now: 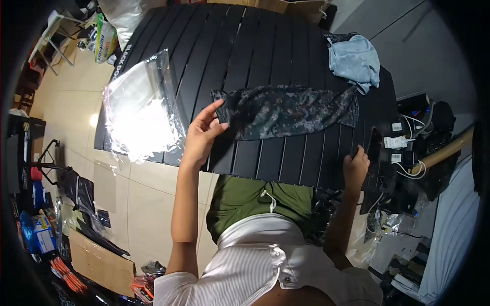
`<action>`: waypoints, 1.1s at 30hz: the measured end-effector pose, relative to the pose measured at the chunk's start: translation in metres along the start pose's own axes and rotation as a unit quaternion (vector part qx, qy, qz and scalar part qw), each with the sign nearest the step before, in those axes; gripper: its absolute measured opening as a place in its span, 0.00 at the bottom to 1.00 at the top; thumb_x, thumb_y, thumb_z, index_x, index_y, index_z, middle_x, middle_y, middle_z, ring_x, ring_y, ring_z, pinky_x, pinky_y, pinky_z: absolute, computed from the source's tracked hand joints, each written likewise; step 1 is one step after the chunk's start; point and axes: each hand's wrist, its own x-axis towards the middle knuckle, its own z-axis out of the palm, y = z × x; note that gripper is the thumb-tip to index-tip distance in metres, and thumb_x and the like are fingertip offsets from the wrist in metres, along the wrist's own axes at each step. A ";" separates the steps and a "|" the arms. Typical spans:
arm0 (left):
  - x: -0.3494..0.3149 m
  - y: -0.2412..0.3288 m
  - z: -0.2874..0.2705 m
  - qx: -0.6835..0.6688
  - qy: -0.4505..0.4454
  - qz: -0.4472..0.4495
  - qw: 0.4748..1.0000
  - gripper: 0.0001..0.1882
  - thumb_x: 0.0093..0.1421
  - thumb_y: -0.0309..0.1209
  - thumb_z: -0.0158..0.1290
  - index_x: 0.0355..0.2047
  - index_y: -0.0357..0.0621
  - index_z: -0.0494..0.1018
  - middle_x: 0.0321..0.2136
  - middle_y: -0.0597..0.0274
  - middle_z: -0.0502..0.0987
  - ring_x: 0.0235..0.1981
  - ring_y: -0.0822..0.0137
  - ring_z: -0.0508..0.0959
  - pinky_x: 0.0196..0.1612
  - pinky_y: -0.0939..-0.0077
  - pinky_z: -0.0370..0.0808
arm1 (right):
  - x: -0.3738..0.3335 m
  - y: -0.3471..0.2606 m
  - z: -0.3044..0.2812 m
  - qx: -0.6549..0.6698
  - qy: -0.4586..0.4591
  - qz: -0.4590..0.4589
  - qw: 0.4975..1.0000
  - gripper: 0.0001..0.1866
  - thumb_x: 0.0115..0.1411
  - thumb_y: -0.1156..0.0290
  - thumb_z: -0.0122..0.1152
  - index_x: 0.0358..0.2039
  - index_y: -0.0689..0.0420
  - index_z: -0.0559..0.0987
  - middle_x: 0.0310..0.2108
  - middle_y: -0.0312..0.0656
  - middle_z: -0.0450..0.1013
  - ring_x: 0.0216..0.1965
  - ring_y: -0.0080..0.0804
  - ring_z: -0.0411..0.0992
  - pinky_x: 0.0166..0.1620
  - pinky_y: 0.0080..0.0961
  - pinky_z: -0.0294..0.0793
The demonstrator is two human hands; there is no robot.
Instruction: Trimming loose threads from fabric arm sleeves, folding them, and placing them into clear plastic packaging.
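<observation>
A dark digital-camouflage tube of cloth [296,112] lies stretched sideways across the black slatted table [255,56]. My left hand [205,127] is at its left end. The index finger and thumb are spread apart there, close to or touching the fabric edge. Over the table's right front edge, my right hand [357,166] has its fingers curled, thumb and index near each other. Something small and dark may be between them, but I cannot make it out. A clear plastic bag [145,107], bright with glare, lies left of my left hand.
A crumpled light-blue cloth [356,58] rests on the table's far right corner. White chargers and cables [400,143] crowd the right side. Cardboard [99,260] and bagged goods lie on the tiled floor at the left. A white sack [122,20] stands behind the table.
</observation>
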 end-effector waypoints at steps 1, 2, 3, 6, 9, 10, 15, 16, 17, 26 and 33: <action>-0.006 -0.001 0.007 -0.006 0.000 -0.005 1.000 0.28 0.49 0.13 0.51 0.53 0.37 0.63 0.30 0.73 0.66 0.28 0.84 0.63 0.38 0.92 0.64 | -0.001 -0.003 0.001 0.011 -0.011 0.009 1.000 0.25 0.49 0.71 0.52 0.49 0.62 0.66 0.40 0.53 0.67 0.43 0.50 0.64 0.48 0.37 0.65; -0.012 -0.004 0.013 -0.030 -0.008 -0.003 1.000 0.29 0.49 0.13 0.51 0.54 0.37 0.62 0.32 0.73 0.66 0.28 0.84 0.63 0.38 0.92 0.64 | -0.002 -0.005 -0.001 0.016 -0.013 0.012 1.000 0.25 0.49 0.71 0.52 0.49 0.62 0.66 0.40 0.53 0.67 0.43 0.50 0.64 0.48 0.38 0.64; -0.018 -0.008 0.020 -0.052 -0.014 0.000 0.999 0.30 0.48 0.13 0.51 0.54 0.37 0.61 0.33 0.72 0.66 0.29 0.84 0.63 0.38 0.92 0.64 | -0.001 -0.003 0.000 0.008 -0.016 0.012 1.000 0.25 0.49 0.71 0.52 0.49 0.62 0.66 0.40 0.53 0.67 0.43 0.50 0.64 0.48 0.38 0.64; -0.037 -0.019 0.033 -0.080 0.002 -0.008 0.997 0.28 0.51 0.15 0.51 0.54 0.38 0.61 0.33 0.72 0.68 0.27 0.85 0.64 0.33 0.93 0.63 | -0.001 -0.002 0.002 0.016 -0.019 0.011 1.000 0.24 0.49 0.71 0.53 0.47 0.63 0.67 0.40 0.53 0.67 0.43 0.51 0.65 0.47 0.38 0.64; -0.052 -0.023 0.039 -0.125 0.024 -0.028 0.991 0.23 0.54 0.19 0.50 0.52 0.39 0.63 0.32 0.72 0.70 0.26 0.85 0.65 0.28 0.93 0.61 | 0.012 0.004 0.002 0.123 -0.072 0.024 0.990 0.20 0.48 0.70 0.55 0.42 0.66 0.70 0.36 0.53 0.69 0.39 0.50 0.68 0.45 0.38 0.66; -0.056 -0.025 0.043 -0.136 0.033 -0.037 0.990 0.22 0.55 0.20 0.49 0.52 0.40 0.64 0.33 0.72 0.70 0.26 0.85 0.65 0.27 0.93 0.61 | 0.016 0.007 0.001 0.133 -0.107 0.031 0.985 0.17 0.49 0.70 0.55 0.39 0.66 0.71 0.33 0.52 0.70 0.37 0.49 0.69 0.42 0.37 0.67; -0.065 -0.028 0.048 0.046 0.034 0.049 0.997 0.19 0.54 0.21 0.52 0.47 0.39 0.68 0.31 0.72 0.71 0.24 0.84 0.66 0.26 0.92 0.62 | 0.020 -0.005 -0.003 0.173 -0.114 -0.009 0.978 0.09 0.52 0.73 0.54 0.32 0.65 0.72 0.25 0.46 0.71 0.28 0.40 0.70 0.35 0.30 0.68; -0.066 -0.022 0.053 0.085 0.074 0.035 0.993 0.15 0.53 0.22 0.55 0.42 0.39 0.72 0.29 0.73 0.71 0.22 0.84 0.64 0.24 0.90 0.60 | 0.018 -0.022 -0.017 0.223 -0.112 0.017 0.968 0.07 0.54 0.73 0.53 0.31 0.64 0.71 0.25 0.43 0.71 0.26 0.32 0.69 0.33 0.25 0.67; -0.066 -0.024 0.052 0.086 0.079 0.034 0.993 0.15 0.53 0.22 0.55 0.42 0.39 0.72 0.29 0.73 0.71 0.22 0.84 0.64 0.24 0.90 0.60 | 0.016 -0.035 -0.029 0.272 -0.109 0.045 0.955 0.06 0.56 0.73 0.53 0.31 0.62 0.71 0.24 0.39 0.71 0.25 0.25 0.67 0.31 0.21 0.65; -0.056 -0.025 0.049 0.039 0.144 -0.116 0.982 0.05 0.55 0.30 0.55 0.32 0.45 0.75 0.22 0.75 0.72 0.19 0.85 0.65 0.21 0.90 0.60 | 0.010 -0.079 -0.040 0.610 -0.200 -0.019 0.767 0.13 0.63 0.65 0.45 0.44 0.59 0.68 0.25 0.39 0.72 0.23 0.18 0.69 0.28 0.13 0.66; -0.062 -0.018 0.036 -0.224 0.080 -0.136 0.962 0.10 0.58 0.32 0.50 0.39 0.44 0.72 0.33 0.67 0.75 0.33 0.74 0.75 0.36 0.78 0.72 | -0.004 -0.110 -0.031 0.499 -0.315 -0.070 0.804 0.18 0.63 0.62 0.42 0.47 0.59 0.71 0.26 0.38 0.72 0.20 0.18 0.64 0.26 0.12 0.65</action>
